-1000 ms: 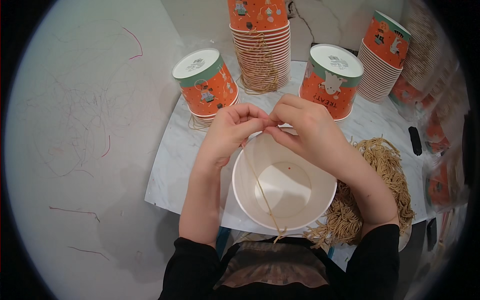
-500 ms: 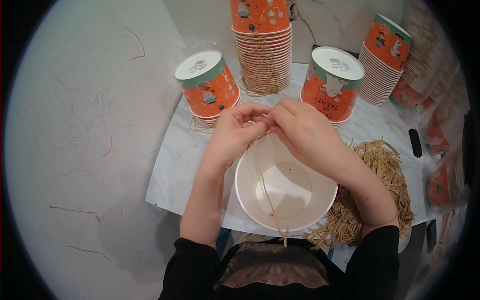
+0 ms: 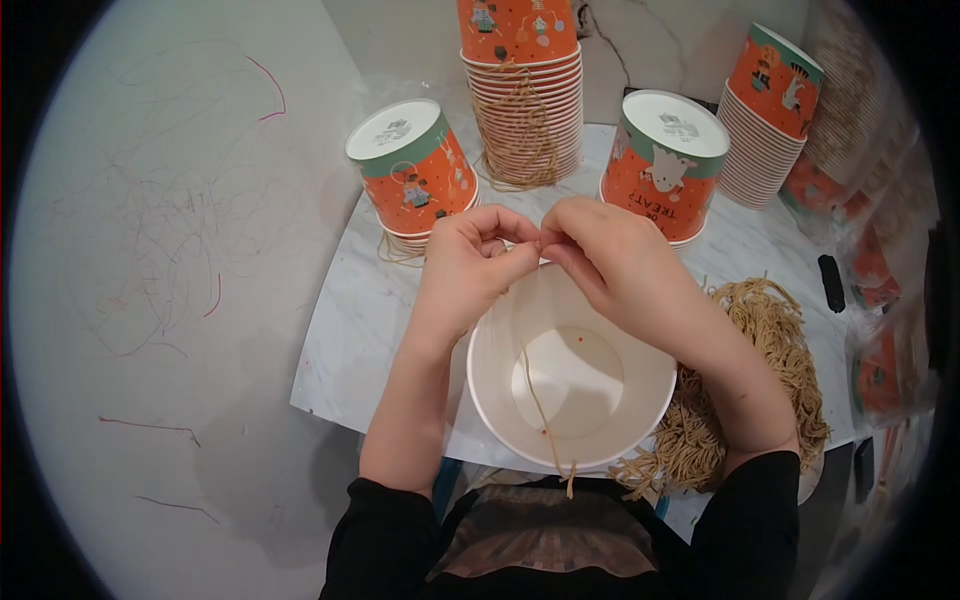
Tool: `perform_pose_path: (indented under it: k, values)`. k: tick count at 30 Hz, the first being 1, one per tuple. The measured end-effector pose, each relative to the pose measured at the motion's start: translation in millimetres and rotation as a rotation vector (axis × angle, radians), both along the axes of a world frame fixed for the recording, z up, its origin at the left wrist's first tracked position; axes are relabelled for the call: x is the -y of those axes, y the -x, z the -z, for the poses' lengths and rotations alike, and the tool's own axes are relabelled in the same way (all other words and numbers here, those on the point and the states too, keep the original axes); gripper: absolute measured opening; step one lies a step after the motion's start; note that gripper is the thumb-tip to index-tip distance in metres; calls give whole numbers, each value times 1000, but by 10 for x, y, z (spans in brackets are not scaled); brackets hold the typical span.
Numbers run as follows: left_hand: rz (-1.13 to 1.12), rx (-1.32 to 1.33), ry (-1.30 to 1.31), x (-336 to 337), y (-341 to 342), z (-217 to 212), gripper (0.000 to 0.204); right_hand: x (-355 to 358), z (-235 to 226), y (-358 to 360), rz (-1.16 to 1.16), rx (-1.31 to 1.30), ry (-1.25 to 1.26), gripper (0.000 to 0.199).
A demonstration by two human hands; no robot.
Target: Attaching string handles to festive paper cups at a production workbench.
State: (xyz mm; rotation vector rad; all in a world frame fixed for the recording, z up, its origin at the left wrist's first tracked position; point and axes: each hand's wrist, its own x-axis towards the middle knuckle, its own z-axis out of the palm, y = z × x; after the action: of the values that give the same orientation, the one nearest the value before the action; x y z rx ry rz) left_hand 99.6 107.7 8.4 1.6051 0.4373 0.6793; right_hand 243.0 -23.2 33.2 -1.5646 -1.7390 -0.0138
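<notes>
An open white paper bucket [image 3: 645, 385] stands in front of me, mouth up. A thin tan cord [image 3: 537, 402] crosses its inside and hangs over the near rim with a knotted end. At the far rim, my left hand [image 3: 470, 270] is closed in a pinch, its fingertips meeting those of my right hand [image 3: 615, 255], which pinches too. The cord leads up toward these fingertips; its far end is mostly hidden by them. Beside my right forearm lies a heap of tan cords [image 3: 765, 340].
Upside-down orange and green buckets stand behind my hands, one at left [image 3: 415, 190], another at right [image 3: 665, 165]. Tall bucket stacks rise at the back [image 3: 525, 110] and back right [image 3: 760, 145]. A black object [image 3: 831, 284] lies on the marble-patterned table [image 3: 345, 340]. Plastic-wrapped buckets crowd the right.
My fingertips have drawn into a tighter pinch at the far rim, the right hand turning slightly. The bucket and the cord's near end have barely moved.
</notes>
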Motion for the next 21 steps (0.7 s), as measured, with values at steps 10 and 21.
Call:
perform_pose_path:
  k: [10, 21]
  values:
    - [33, -12, 59, 3, -23, 2, 17, 11, 26, -64, -18, 67, -10, 10]
    - [-7, 131, -35, 42, -65, 15, 13, -102, 54, -232, -105, -478, 156, 15]
